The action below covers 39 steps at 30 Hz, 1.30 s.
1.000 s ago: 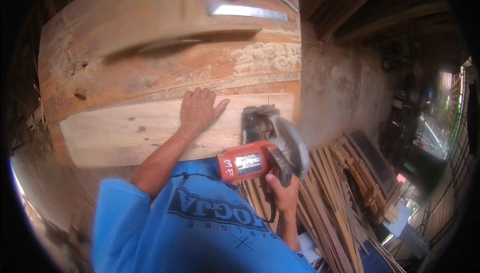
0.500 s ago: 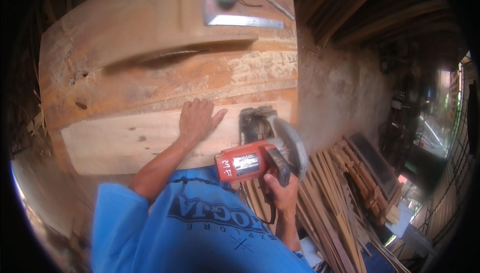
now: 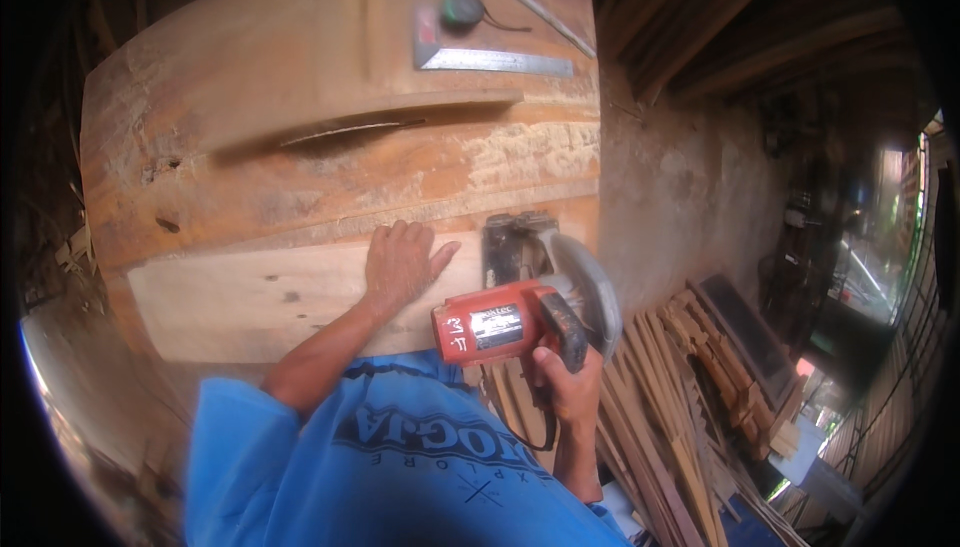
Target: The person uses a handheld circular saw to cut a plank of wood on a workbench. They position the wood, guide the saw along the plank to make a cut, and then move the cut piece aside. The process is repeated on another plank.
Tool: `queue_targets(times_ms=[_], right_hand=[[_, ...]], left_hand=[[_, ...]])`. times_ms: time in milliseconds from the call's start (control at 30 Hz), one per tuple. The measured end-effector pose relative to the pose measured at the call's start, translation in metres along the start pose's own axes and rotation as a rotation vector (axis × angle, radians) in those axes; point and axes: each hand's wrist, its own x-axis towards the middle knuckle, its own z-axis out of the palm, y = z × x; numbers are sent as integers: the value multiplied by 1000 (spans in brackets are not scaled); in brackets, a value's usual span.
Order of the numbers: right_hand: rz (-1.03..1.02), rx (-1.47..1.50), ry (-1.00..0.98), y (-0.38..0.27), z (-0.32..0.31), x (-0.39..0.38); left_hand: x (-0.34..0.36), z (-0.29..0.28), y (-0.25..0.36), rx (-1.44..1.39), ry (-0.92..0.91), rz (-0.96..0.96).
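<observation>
A pale wooden board (image 3: pixel 225 297) lies along the near edge of the worn wooden workbench (image 3: pixel 350 182). My left hand (image 3: pixel 402 262) rests flat on it, thumb spread, left of the saw. My right hand (image 3: pixel 572 385) is wrapped round the rear handle of a red circular saw (image 3: pixel 490 325). The saw's dark base plate sits at the board's right end, and its grey guard faces right. Guard and base hide the blade and where it meets the wood.
A metal try square (image 3: pixel 500 62), a tape measure (image 3: pixel 461 11) and a thin rod (image 3: pixel 535 9) lie at the bench's far right. A dark slot (image 3: pixel 350 129) crosses the middle. Wood strips (image 3: pixel 665 417) are piled on the floor at right. Sawdust (image 3: pixel 530 155) covers part of the bench.
The pale wood seen to the right of the saw before no longer shows there; brown bench surface shows instead. The view has shifted slightly. Both hands keep their places on board and saw.
</observation>
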Motion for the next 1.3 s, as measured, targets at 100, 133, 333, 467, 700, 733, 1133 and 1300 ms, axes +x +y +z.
queue_targets(times_ms=[100,133,333,467,700,733,1133,1300], right_hand=[[-6,-10,8,-6,4,4],[-10,-14,14,-8,5,6],[-23,-23,45,-17,11,12],[-29,-4,47,-19,14,15],[-36,-37,54,-26,15,20],[-29,-46,51,-27,15,21],[-73,-32,28,-52,28,37],[-139,-80,5,-62,36,48]], left_hand=[[0,1,-1,20,22,28],[0,1,-2,20,22,29],[0,2,-3,-7,62,48],[0,2,-4,-27,59,47],[0,3,-4,4,74,62],[0,3,-4,2,76,65],[-3,5,-8,-56,18,53],[-5,5,-11,-7,-112,38]])
